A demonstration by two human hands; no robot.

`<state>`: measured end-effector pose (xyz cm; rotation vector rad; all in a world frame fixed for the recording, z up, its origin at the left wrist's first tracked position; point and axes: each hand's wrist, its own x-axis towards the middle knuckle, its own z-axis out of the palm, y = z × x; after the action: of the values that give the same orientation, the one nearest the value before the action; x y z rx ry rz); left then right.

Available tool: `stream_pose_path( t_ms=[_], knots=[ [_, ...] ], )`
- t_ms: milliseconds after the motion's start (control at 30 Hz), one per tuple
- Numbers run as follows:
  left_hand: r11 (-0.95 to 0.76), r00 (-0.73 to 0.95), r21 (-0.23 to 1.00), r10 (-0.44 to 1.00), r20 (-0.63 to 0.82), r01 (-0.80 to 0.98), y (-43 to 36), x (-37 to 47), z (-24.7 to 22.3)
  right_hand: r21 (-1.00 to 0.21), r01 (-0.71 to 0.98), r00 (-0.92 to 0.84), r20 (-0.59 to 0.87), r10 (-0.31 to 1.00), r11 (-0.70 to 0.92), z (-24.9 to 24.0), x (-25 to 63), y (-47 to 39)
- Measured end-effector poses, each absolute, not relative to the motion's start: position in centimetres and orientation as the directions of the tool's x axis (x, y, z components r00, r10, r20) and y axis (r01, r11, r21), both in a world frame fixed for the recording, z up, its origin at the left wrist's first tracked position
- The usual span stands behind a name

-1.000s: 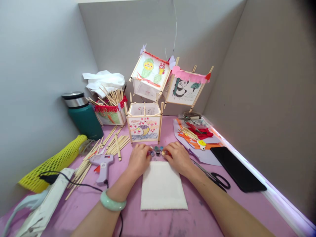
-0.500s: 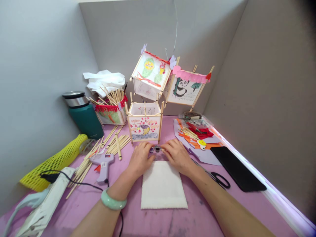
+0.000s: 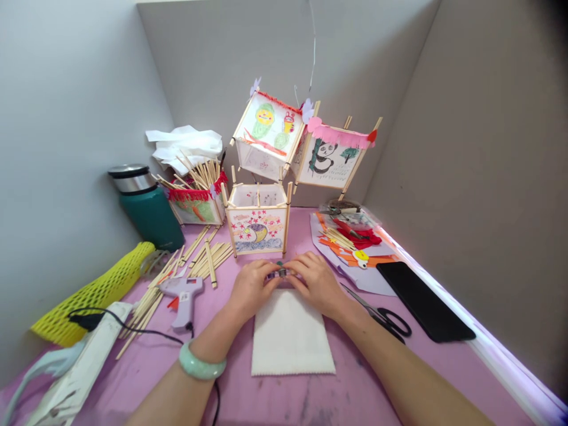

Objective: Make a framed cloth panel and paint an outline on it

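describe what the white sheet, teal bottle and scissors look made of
White sheet: probably fabric or felt, matte, with a finely toothed edge.
Teal bottle: likely coated metal, satin, with a shiny silvery band.
Scissors: smooth grey blades, apparently metal; black handles, probably plastic.

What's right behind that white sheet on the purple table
The left hand and right hand hold small pieces, their ends hidden by the grip. Farther back stands the moon-picture box.

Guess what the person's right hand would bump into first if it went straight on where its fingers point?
Probably the small dark items right at the fingertips of the right hand, then the left hand just beyond; exact depth is unclear.
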<state>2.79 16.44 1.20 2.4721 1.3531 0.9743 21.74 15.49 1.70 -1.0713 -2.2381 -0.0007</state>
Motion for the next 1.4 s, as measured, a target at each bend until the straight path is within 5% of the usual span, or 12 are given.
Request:
stream_pose_path(
  t_ms=[633,1400],
  knots=[
    [-0.525,0.384,0.392,0.839,0.385,0.755,16.4,3.2,1.2,-0.217,0.768,-0.415,0.548,0.726,0.603,0.6,21.5,16.0],
    [-0.389,0.305,0.290,0.905,0.295,0.875,17.3,3.6,0.9,-0.348,0.790,-0.326,0.459,0.827,0.505,-0.3,21.0,16.9]
  ],
)
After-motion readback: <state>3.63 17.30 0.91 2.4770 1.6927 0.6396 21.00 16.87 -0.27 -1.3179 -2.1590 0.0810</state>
